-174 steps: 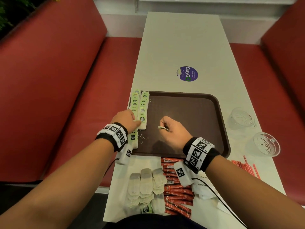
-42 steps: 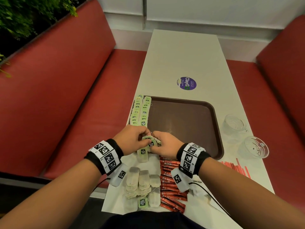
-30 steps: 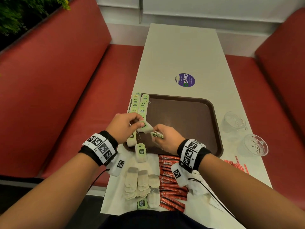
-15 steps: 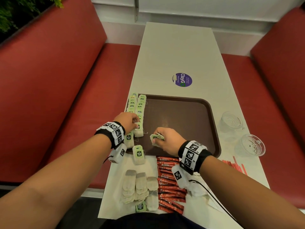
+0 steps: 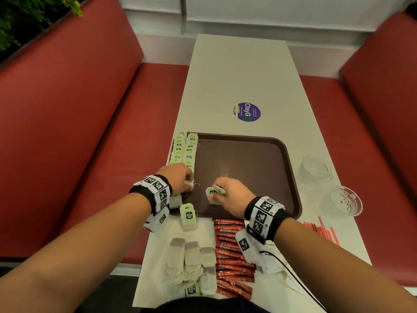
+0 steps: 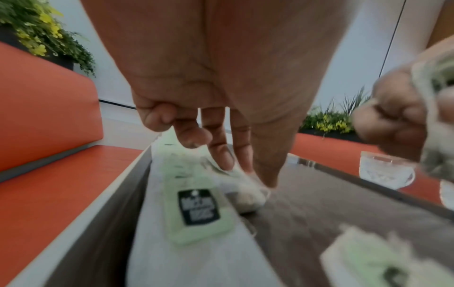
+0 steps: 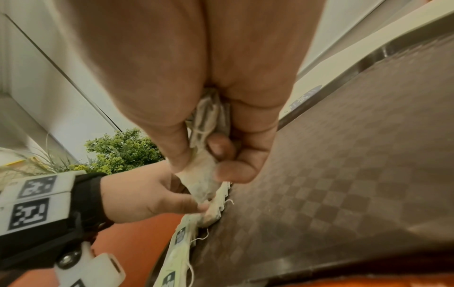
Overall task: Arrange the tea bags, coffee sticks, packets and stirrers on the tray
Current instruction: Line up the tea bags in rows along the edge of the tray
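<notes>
Tea bags [image 5: 216, 192] are bunched in the right hand [image 5: 229, 195] – fingers curled round them. One bag [image 6: 247, 191] is pinched by the left hand [image 5: 178, 179] at the tray's [image 5: 291, 168] 9 o'clock edge.

Tray [image 5: 291, 172] middle and right bare, open to hands. Tea-bag rows [image 5: 187, 150] block tray's left edge. Two glasses [image 5: 316, 169] stand right of tray on bench [image 5: 237, 71]; far bench bare.

Head view above, facing down, wrist views close, low, all sharing the tray [image 5: 291, 177].
</notes>
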Demonstrator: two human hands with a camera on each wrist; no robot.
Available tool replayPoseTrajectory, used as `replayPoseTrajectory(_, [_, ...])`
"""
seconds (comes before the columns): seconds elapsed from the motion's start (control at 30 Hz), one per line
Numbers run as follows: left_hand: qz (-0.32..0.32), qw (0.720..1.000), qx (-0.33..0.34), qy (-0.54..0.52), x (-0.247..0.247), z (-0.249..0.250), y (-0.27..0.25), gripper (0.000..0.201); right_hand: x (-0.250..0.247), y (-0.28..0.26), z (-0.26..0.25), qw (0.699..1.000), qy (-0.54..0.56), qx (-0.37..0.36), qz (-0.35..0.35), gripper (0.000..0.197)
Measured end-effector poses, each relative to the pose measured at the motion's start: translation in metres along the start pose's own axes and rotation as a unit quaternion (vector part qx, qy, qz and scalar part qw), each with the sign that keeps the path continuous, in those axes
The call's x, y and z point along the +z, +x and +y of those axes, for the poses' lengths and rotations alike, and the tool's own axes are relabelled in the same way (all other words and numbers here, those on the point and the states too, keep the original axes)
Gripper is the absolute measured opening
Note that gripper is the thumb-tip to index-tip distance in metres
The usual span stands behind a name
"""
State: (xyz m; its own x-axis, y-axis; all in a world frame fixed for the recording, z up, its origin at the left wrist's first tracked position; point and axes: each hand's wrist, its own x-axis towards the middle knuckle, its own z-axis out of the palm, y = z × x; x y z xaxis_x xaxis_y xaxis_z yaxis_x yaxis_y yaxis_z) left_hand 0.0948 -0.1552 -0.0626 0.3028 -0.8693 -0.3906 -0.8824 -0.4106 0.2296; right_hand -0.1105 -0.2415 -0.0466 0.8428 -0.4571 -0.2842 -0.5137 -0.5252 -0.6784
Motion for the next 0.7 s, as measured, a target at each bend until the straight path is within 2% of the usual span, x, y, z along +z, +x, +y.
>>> replayPoseTrajectory(0.1, [-0.012,0.999,0.015,-0.031,-0.003,0.005,-0.012,0.02,0.001,0.001,0.0,1.0,-0.008,-0.003,-0.005,0.011])
replayPoseTrajectory(0.27, [-0.118,0.991,0.055,0.016,0.007,0.001,-0.033,0.039,0.004,0.004,0.002,0.999,0.028,0.003,-0.015,0.012])
replayPoseTrajectory(0.4, [-0.095,0.992,0.075,0.042,0.013,0.002,-0.04,0.027,0.005,0.003,-0.006,0.999,0.044,-0.008,-0.031,0.007])
replayPoseTrajectory(0.57, [-0.067,0.993,0.084,-0.047,0.004,0.003,-0.047,0.014,0.007,0.003,-0.014,0.997,0.067,0.004,-0.045,0.024])
replayPoseTrajectory(0.7, [-0.026,0.986,0.092,-0.137,-0.007,0.007,-0.051,0.01,0.007,0.004,-0.021,0.996,0.056,0.01,-0.071,0.021])
